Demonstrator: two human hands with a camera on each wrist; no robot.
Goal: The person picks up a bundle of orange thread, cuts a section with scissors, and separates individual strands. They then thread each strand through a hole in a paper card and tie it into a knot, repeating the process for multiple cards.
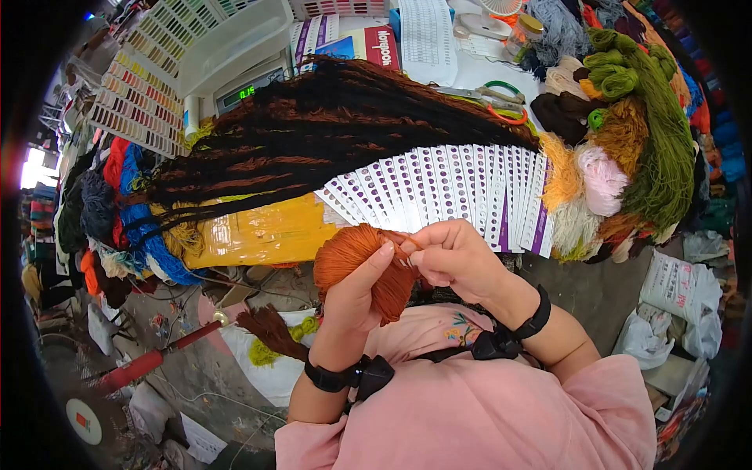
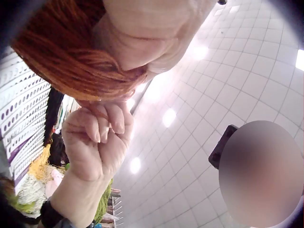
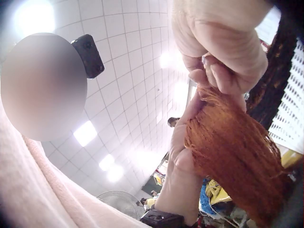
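Yarn covers nearly the whole table (image 1: 564, 274), a grey work surface seen from the head view, with a bare concrete floor (image 1: 188, 368) beside it. Both wrist views look up at a white tiled ceiling (image 2: 228, 71) with bright lamps.

A long bundle of dark brown and rust yarn (image 1: 329, 133) lies across the table over a fan of white sample cards (image 1: 454, 192) punched with rows of holes. Under it sits a yellow packet (image 1: 266, 231). Green, pink and cream skeins (image 1: 627, 157) are heaped at one end, blue and red ones (image 1: 133, 211) at the other. Scissors (image 1: 489, 98) lie behind the dark bundle, near a scale (image 1: 247, 90) whose green display shows digits too small to be sure of. A red book (image 1: 380, 43) carries white lettering I cannot read clearly.

The orange skein (image 1: 364, 262) is held in front of the person's chest, above the table edge. The left hand (image 1: 356, 294) cups and grips it from below. The right hand (image 1: 454, 254) pinches a few of its strands at the top, fingers curled.
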